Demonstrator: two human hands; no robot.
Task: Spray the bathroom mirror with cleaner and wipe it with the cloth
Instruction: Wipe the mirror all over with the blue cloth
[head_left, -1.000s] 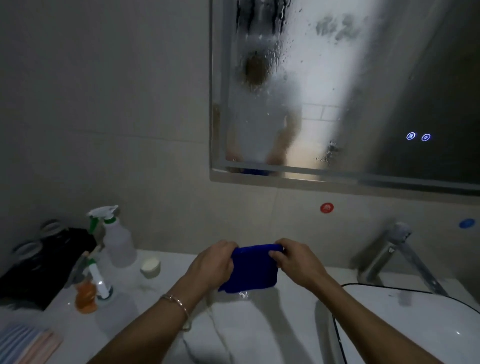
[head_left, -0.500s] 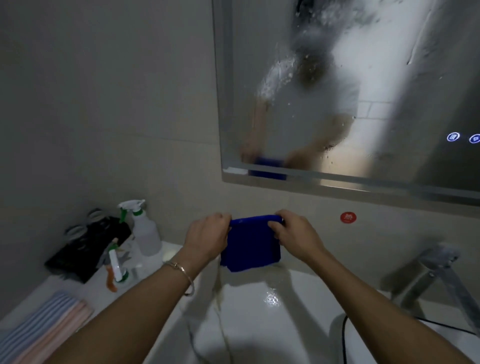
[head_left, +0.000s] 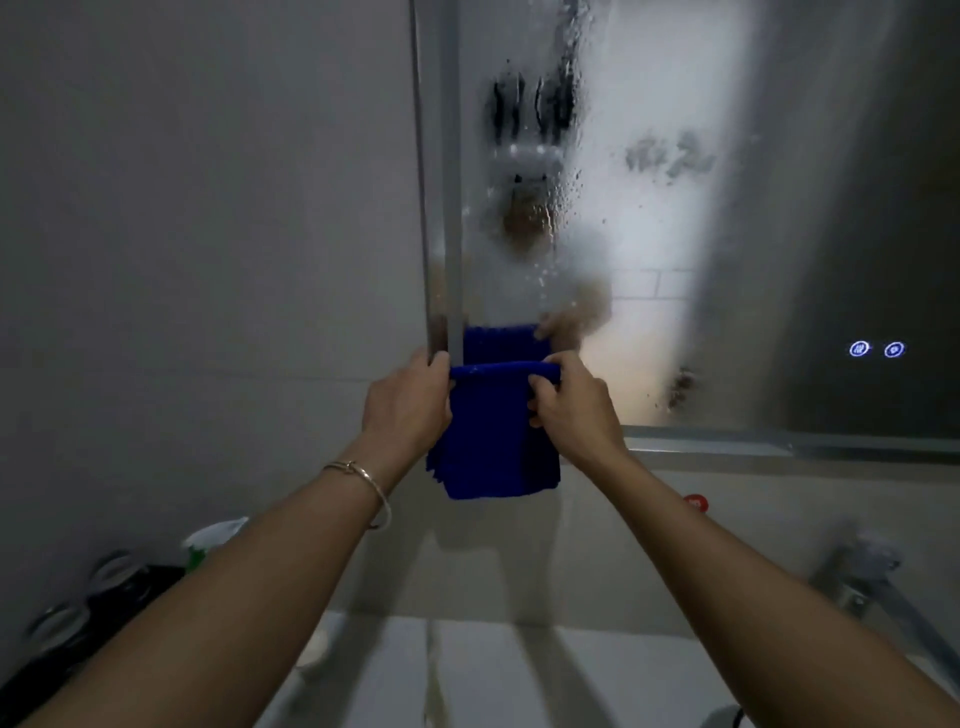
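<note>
A folded blue cloth (head_left: 493, 441) hangs between my two hands, held up in front of the mirror's lower left corner. My left hand (head_left: 408, 405) grips its top left edge and my right hand (head_left: 574, 408) grips its top right edge. The mirror (head_left: 675, 234) is fogged and wet with spray drops and streaks, and shows a blurred reflection of the cloth. Only the white and green top of the spray bottle (head_left: 210, 543) peeks out behind my left forearm at the lower left.
A chrome tap (head_left: 872, 582) stands at the lower right above the white counter (head_left: 493, 670). A black object (head_left: 98, 613) lies at the far left of the counter. Two lit touch buttons (head_left: 877, 349) glow on the mirror's right side. A red sticker (head_left: 695, 503) marks the wall.
Both hands have lifted the blue cloth from above the counter up to the mirror's lower left corner. The view has tilted upward.
</note>
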